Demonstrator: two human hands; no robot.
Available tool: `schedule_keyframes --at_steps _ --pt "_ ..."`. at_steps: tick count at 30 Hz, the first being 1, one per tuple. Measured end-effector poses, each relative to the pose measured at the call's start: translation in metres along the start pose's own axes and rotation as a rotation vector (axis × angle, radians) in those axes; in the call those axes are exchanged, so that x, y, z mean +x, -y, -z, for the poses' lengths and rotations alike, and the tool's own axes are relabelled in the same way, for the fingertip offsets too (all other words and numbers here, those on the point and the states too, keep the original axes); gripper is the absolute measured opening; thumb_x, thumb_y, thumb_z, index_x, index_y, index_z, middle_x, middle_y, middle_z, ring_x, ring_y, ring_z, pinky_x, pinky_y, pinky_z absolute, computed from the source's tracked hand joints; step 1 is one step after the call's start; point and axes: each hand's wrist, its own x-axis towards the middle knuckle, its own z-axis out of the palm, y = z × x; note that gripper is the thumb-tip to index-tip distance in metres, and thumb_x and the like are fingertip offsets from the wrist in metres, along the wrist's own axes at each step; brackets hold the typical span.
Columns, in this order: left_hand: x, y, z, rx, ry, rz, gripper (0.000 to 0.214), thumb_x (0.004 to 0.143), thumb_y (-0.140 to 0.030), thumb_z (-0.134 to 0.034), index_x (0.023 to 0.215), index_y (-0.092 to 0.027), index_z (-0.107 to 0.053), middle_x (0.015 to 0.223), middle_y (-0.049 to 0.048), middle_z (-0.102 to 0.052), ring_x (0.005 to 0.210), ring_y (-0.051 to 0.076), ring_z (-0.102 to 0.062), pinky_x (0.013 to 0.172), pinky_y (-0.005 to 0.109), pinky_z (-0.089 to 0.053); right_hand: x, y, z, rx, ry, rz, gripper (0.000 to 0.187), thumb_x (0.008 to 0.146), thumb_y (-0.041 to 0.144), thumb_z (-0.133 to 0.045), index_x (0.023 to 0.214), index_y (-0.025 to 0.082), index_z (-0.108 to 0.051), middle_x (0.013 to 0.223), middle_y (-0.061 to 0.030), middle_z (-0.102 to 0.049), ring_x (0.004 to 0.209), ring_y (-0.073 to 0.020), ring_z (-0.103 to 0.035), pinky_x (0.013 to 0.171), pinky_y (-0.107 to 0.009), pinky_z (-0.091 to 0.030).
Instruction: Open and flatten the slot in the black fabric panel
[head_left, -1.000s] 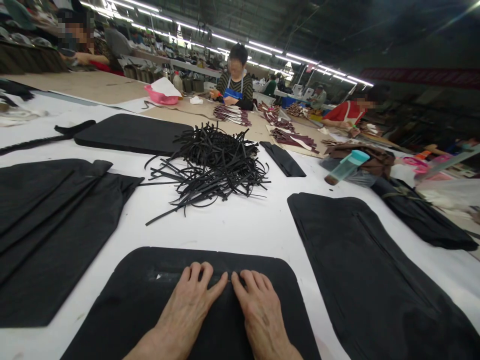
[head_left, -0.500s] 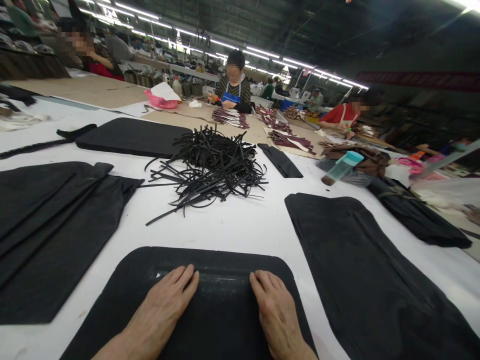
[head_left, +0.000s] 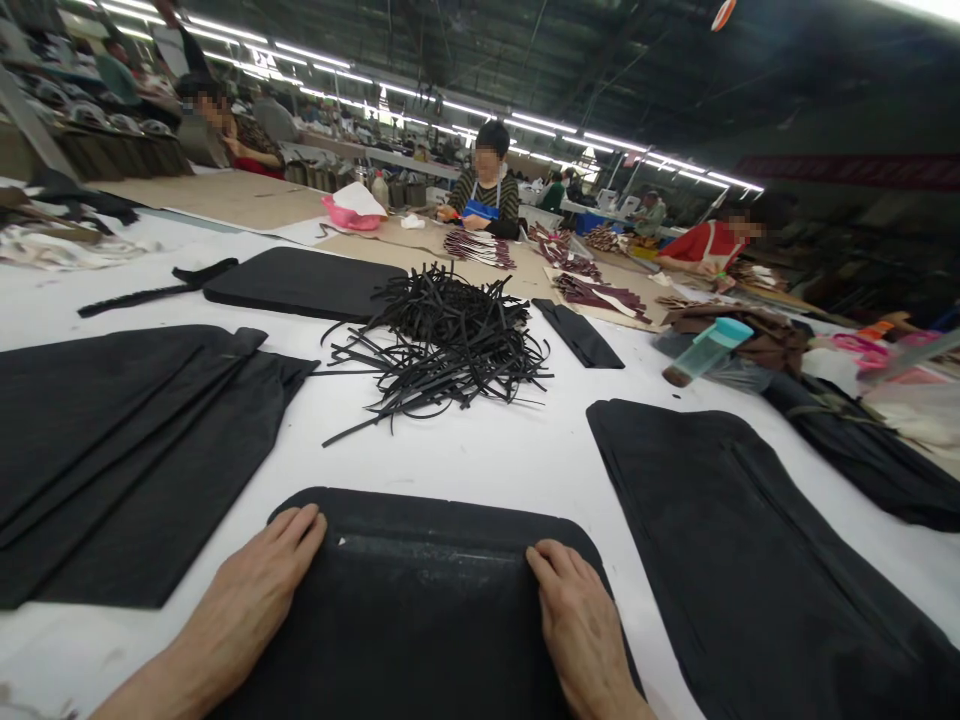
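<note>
A black fabric panel (head_left: 420, 620) with rounded corners lies flat on the white table right in front of me. A glossy strip (head_left: 427, 550) runs across it near its far edge. My left hand (head_left: 247, 600) lies flat, fingers stretched out, on the panel's left far corner. My right hand (head_left: 581, 625) lies flat on the right far corner, fingers together and extended. Neither hand holds anything. A loose heap of black strips (head_left: 442, 340) sits further back at the table's middle.
Stacked black panels lie at the left (head_left: 127, 440), at the right (head_left: 750, 540) and at the back (head_left: 300, 282). A teal-capped bottle (head_left: 701, 352) lies on its side at the right. A pink basin (head_left: 349, 215) stands far back. Other people work at tables beyond.
My hands have slid apart along the panel's far edge, from touching at the middle out to its two corners. The camera has shifted slightly.
</note>
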Motion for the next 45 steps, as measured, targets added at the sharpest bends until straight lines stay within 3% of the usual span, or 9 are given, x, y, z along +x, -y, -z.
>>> schedule_keyframes --at_steps 5,9,12,17,21,25,31,37,45 --pt "0.0 0.006 0.012 0.134 -0.06 0.018 0.042 0.078 0.001 -0.034 0.106 -0.009 -0.064 0.112 0.0158 -0.062 0.104 0.028 -0.058 0.092 0.044 -0.048 0.013 0.005 0.008 -0.094 0.003 -0.109 0.026 0.082 0.0 -0.045 0.087 0.019 -0.062 0.089 -0.0069 -0.06 0.083 -0.0243 -0.055 0.074 -0.038 -0.042" --pt "-0.003 -0.033 0.016 0.005 -0.214 -0.249 0.048 0.076 0.001 -0.035 0.115 -0.017 -0.058 0.115 0.0082 -0.063 0.106 0.022 -0.057 0.094 0.036 -0.047 0.043 0.034 0.016 0.09 0.067 -0.044 0.022 0.084 0.005 -0.048 0.091 0.021 -0.061 0.09 -0.0036 -0.06 0.081 -0.0199 -0.055 0.074 -0.032 -0.043" --pt "0.0 -0.074 0.015 -0.174 -0.129 -0.559 0.051 0.075 -0.003 -0.04 0.121 -0.019 -0.052 0.129 0.0048 -0.055 0.12 0.02 -0.048 0.102 0.032 -0.041 0.069 0.057 0.013 0.145 0.143 0.017 0.021 0.08 0.008 -0.057 0.095 0.023 -0.06 0.095 -0.0023 -0.06 0.086 -0.0193 -0.056 0.074 -0.029 -0.042" --pt "0.014 -0.1 0.009 -0.257 0.042 -0.763 0.057 0.07 -0.005 -0.046 0.125 -0.017 -0.046 0.136 0.012 -0.046 0.124 0.028 -0.044 0.101 0.042 -0.042 0.094 0.062 0.002 0.126 0.197 0.035 0.015 0.077 0.013 -0.065 0.088 0.022 -0.06 0.087 -0.0013 -0.061 0.084 -0.0194 -0.055 0.072 -0.029 -0.04" --pt "0.018 -0.091 0.005 -0.299 0.055 -0.717 0.068 0.062 -0.001 -0.047 0.128 -0.018 -0.042 0.141 0.0111 -0.04 0.13 0.026 -0.035 0.106 0.043 -0.035 0.098 0.046 0.005 0.167 0.238 0.065 0.009 0.078 0.021 -0.066 0.072 0.022 -0.059 0.076 0.0028 -0.059 0.076 -0.0153 -0.054 0.067 -0.025 -0.037" --pt "0.016 -0.085 0.004 -0.279 0.023 -0.686 0.062 0.07 -0.002 -0.047 0.129 -0.019 -0.042 0.14 0.0096 -0.042 0.13 0.023 -0.036 0.105 0.039 -0.037 0.092 0.039 0.016 0.198 0.23 0.078 0.012 0.079 0.016 -0.065 0.07 0.022 -0.058 0.08 0.0032 -0.058 0.077 -0.0144 -0.052 0.068 -0.024 -0.037" --pt "0.009 -0.085 -0.003 -0.279 -0.029 -0.652 0.056 0.076 -0.005 -0.048 0.13 -0.022 -0.043 0.139 0.0067 -0.043 0.129 0.023 -0.038 0.104 0.039 -0.039 0.086 0.042 0.036 0.117 -0.279 0.12 0.018 0.089 0.01 -0.046 0.076 0.018 -0.057 0.084 -0.0051 -0.059 0.077 -0.0184 -0.05 0.071 -0.03 -0.034" --pt "0.01 -0.093 0.004 -0.503 -0.147 -0.526 0.049 0.081 -0.003 -0.038 0.123 -0.025 -0.05 0.133 0.0052 -0.051 0.124 0.018 -0.043 0.101 0.032 -0.042 0.084 0.041 0.052 -0.068 -0.242 0.281 0.026 0.094 0.016 -0.042 0.07 0.02 -0.051 0.062 0.0004 -0.048 0.055 -0.0153 -0.039 0.055 -0.031 -0.021" --pt "0.065 -0.132 0.022 -0.763 0.27 -0.298 0.04 0.078 -0.014 -0.046 0.116 -0.021 -0.054 0.114 0.0048 -0.061 0.107 0.021 -0.054 0.096 0.035 -0.042 0.085 0.04 0.059 -0.08 -0.254 0.415 0.021 0.092 0.02 -0.047 0.071 0.019 -0.05 0.063 0.0005 -0.049 0.055 -0.0153 -0.041 0.054 -0.031 -0.021"
